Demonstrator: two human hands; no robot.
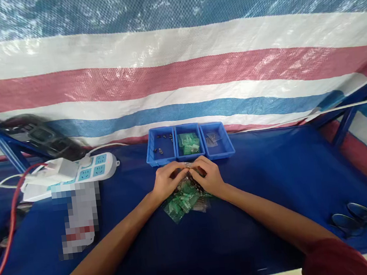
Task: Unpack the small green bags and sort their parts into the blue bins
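Blue bins [160,162] mid-frame hold dark bits [160,151], green packets [188,140], clear packets [211,139]; below, left hand [167,181] and right hand [209,176] pinch plastic [189,165].

The bag [188,165] is of clear plastic, small and shiny; it is pinched at both sides, just in front of the middle tray [190,157]. Nearer than the bag, before the same tray, there is a loose heap. In it the green packets [181,203] lie flat and overlapping, with clear film around green pieces. Dark parts [188,183] lie on the tray side of these, and clear packets [200,205] lie at the heap's right edge.
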